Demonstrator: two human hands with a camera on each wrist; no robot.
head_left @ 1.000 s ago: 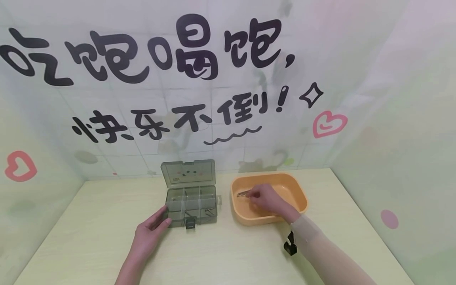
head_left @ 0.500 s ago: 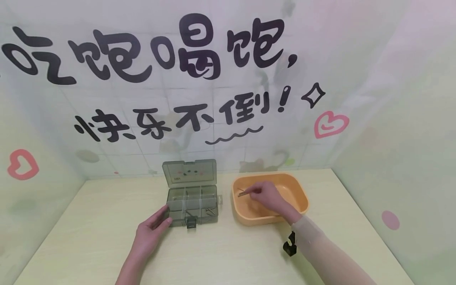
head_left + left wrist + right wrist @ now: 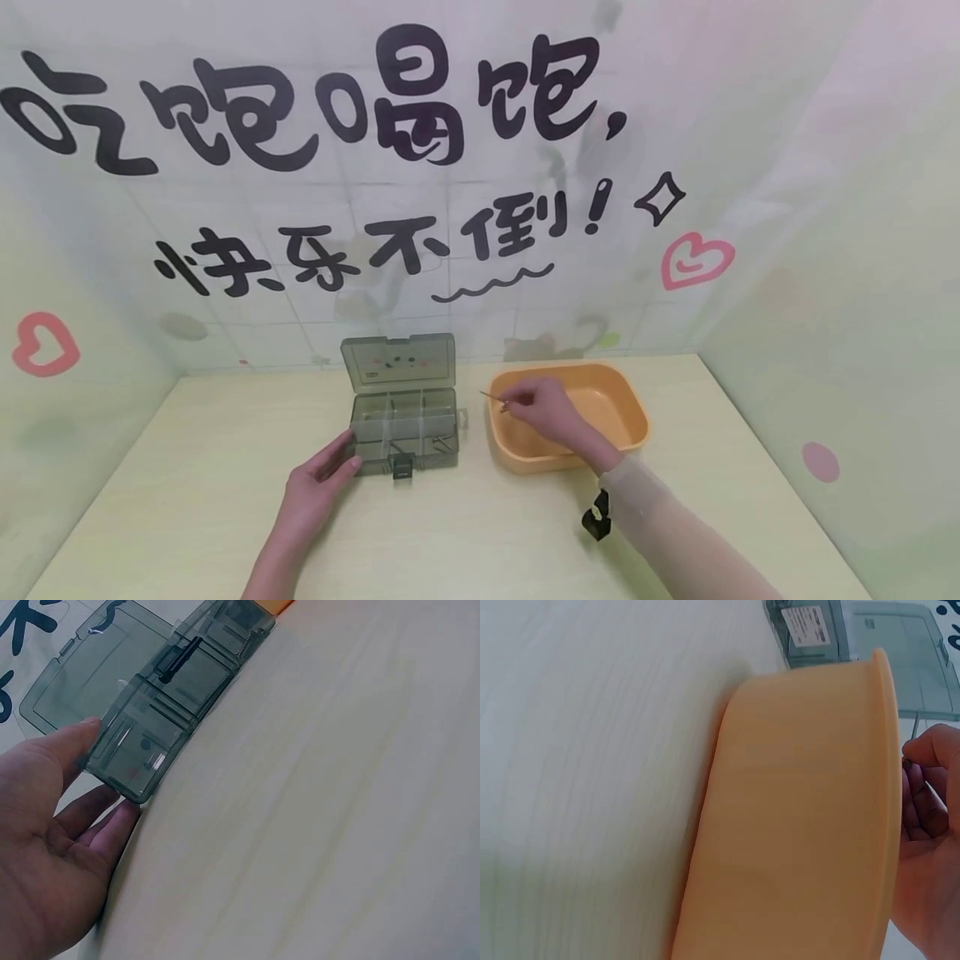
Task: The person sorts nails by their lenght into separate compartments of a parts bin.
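A grey see-through compartment box (image 3: pixel 405 429) stands with its lid (image 3: pixel 399 364) raised. My left hand (image 3: pixel 315 487) grips its left end, thumb in front and fingers along the side, as the left wrist view (image 3: pixel 52 847) also shows. Several small metal pieces (image 3: pixel 442 446) lie in its front compartments. Over the left rim of an orange basin (image 3: pixel 566 461), my right hand (image 3: pixel 551 410) pinches thin nail-like metal pieces (image 3: pixel 492 397) between thumb and fingertips. One slim shank (image 3: pixel 916 724) sticks out past the fingertips in the right wrist view; their exact kind is too small to tell.
A pale wooden table (image 3: pixel 450 542) carries the box on the left and the basin on the right, with a narrow gap between. Printed wall sheets (image 3: pixel 480 192) close off the back and both sides. A black device (image 3: pixel 597 517) hangs below my right wrist.
My right hand has lifted the thin metal pieces from inside the basin and shifted left, to its left rim. The left hand stays on the box.
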